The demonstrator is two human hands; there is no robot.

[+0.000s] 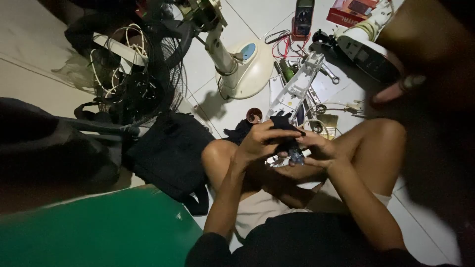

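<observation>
Two hands up over our crossed legs: left hand point(258, 141) and right hand point(319, 148) both closed on one small dark part point(288, 143), seemingly wiping or working it. Next move needs a firm pinch and a slow turn, we judge. Around us: one fan guard point(148, 79), one fan base point(247, 64), one black bag point(170, 153), one multimeter point(303, 17).

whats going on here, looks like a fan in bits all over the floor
A person sits cross-legged on a tiled floor, both hands over their lap. The left hand and right hand hold a dark cloth around a small metal part. Ahead lie a fan base, a fan grille, a white housing, a wrench and a multimeter. A black bag sits to the left.
</observation>
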